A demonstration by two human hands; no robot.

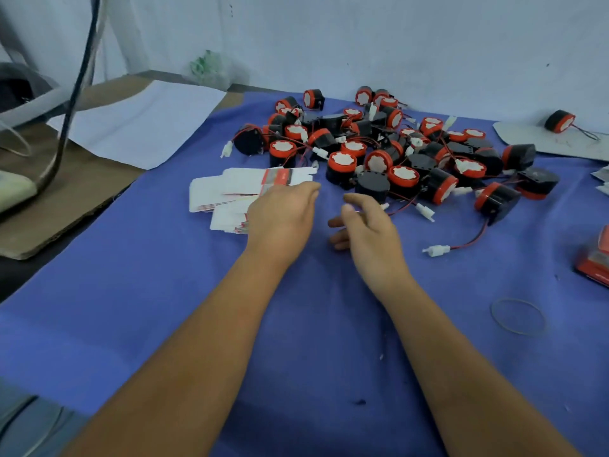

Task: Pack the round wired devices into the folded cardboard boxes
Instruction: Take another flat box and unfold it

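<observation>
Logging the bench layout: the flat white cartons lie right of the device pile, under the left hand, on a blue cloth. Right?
Not quite. The head view shows the flat cartons left of the device pile, not right. They do lie under the left hand, on the blue cloth.

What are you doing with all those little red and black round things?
A person is getting ready to pack them. The pile of round wired devices lies on the blue cloth, with a stack of flat cardboard boxes beside it. The left hand reaches over the boxes with straight fingers; the right hand hovers open near the pile. Neither hand holds anything, and no box here is folded up yet.
</observation>
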